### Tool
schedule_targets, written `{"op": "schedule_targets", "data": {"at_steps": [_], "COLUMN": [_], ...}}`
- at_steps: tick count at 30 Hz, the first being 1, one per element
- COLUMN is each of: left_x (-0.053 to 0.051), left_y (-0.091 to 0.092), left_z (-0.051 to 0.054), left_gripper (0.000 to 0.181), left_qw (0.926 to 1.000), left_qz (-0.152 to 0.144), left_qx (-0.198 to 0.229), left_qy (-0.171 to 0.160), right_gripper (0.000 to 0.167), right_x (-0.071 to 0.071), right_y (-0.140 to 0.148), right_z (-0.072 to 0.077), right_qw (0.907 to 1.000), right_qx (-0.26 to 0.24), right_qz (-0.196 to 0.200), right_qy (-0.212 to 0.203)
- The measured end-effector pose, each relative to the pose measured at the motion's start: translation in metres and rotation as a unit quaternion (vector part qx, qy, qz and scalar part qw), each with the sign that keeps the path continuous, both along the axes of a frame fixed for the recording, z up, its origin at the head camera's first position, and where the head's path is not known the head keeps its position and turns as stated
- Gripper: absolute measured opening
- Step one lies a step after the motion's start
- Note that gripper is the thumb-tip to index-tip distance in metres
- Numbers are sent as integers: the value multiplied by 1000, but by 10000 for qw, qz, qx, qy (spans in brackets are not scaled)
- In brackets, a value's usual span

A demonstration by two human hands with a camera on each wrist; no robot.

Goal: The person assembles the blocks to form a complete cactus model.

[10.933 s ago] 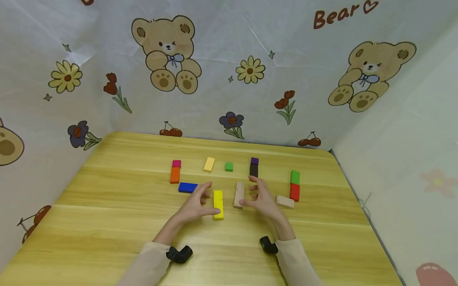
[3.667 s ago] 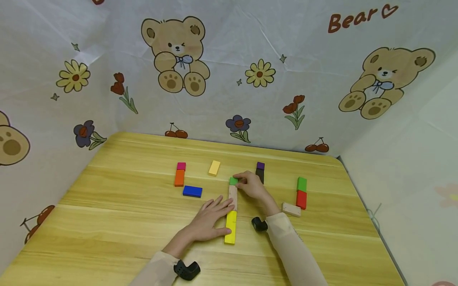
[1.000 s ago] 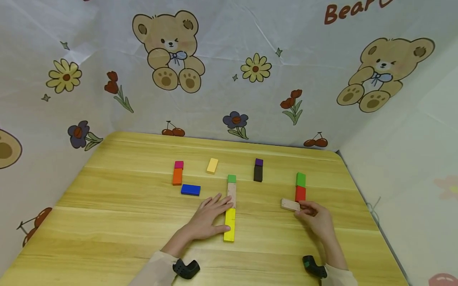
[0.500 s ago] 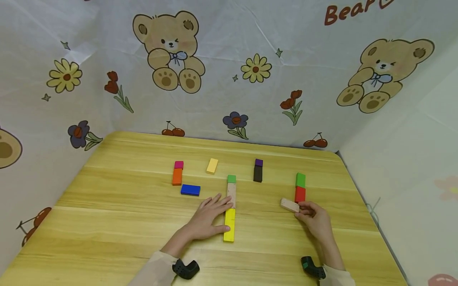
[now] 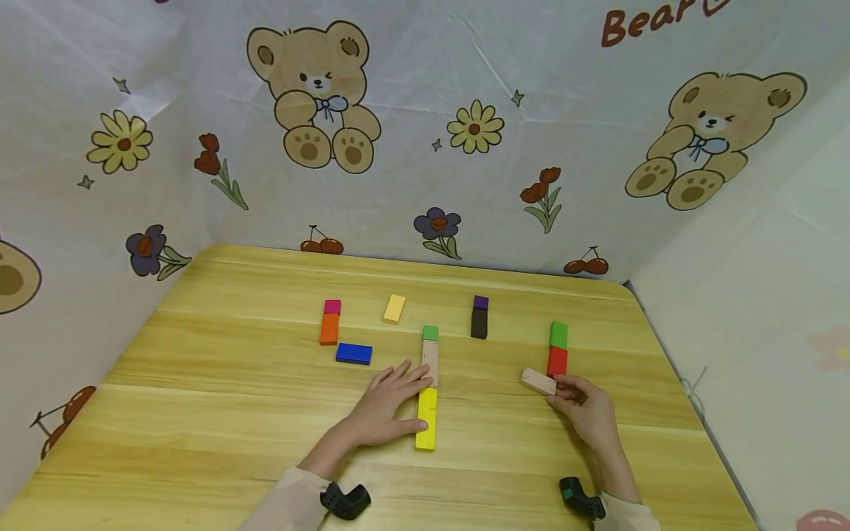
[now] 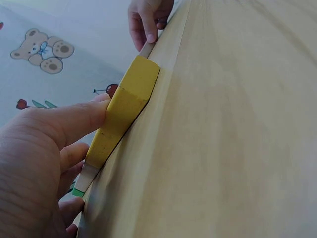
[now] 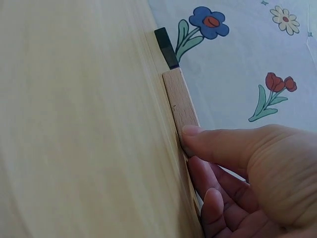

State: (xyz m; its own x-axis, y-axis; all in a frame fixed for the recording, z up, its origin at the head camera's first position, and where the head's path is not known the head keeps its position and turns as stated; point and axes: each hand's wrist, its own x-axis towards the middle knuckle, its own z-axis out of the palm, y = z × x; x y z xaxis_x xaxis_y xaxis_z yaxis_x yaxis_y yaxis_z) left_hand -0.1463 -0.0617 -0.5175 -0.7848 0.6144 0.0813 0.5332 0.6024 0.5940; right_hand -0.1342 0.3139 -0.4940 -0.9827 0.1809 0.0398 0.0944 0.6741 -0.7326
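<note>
The right hand partly hides its pale rectangular wooden block (the right end); the head view crops both beige cloth sleeves.

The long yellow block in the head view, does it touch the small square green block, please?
No, a bare wooden block lies between the long yellow block and the small square green block.

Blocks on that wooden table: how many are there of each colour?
Bare wood blocks: 2
Green blocks: 2
Bright yellow block: 1
Pale yellow block: 1
Blue block: 1
Orange block: 1
Pink block: 1
Purple block: 1
Black block: 1
Red block: 1
Total: 12
</note>
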Motion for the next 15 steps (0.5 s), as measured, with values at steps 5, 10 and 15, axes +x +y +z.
{"op": "schedule_targets", "data": {"at_steps": [5,10,15], "left_x": [0,0,0], "left_y": [-1,-1,0], "left_z": [0,0,1], "left_gripper": [71,71,71], "left_qw": [10000,10000,10000], "left_qz": [30,30,22], "left_qx": [0,9,51], "left_qy": [11,24,-20], "right_gripper": [33,32,33], "right_x": [-1,-1,-3], "right_y": [-1,-1,-6], "right_z": [-2,-2,3], "right_qw": [10000,9998,9994], "right_qx": [14,-85,-206], "right_qz": [28,127,237], "right_qy": [62,153,111]}}
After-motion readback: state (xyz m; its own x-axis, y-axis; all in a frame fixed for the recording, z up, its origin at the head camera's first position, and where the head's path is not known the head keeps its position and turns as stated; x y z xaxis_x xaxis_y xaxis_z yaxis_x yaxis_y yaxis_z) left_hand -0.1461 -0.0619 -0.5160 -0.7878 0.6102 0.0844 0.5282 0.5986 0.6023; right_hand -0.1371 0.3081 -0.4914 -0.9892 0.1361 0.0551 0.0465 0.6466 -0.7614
